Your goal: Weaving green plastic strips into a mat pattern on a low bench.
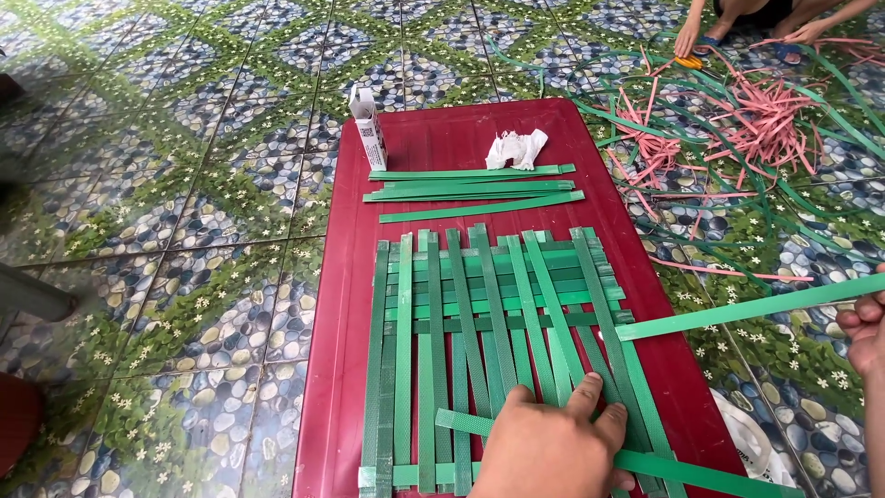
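My left hand (pixel 553 447) lay flat, fingers spread, on the woven mat of green plastic strips (pixel 489 341) on the red bench (pixel 341 369); my right hand (pixel 867 327) gripped one long green plastic strip (pixel 747 309).

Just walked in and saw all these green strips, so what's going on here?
A person is weaving flat green plastic straps into a mat on a red table. The left hand presses down on the woven straps near the front edge, while the right hand holds a long green strap that runs sideways into the weave. Spare straps lie farther up the table, and another person sits by loose pink and green strips on the floor.
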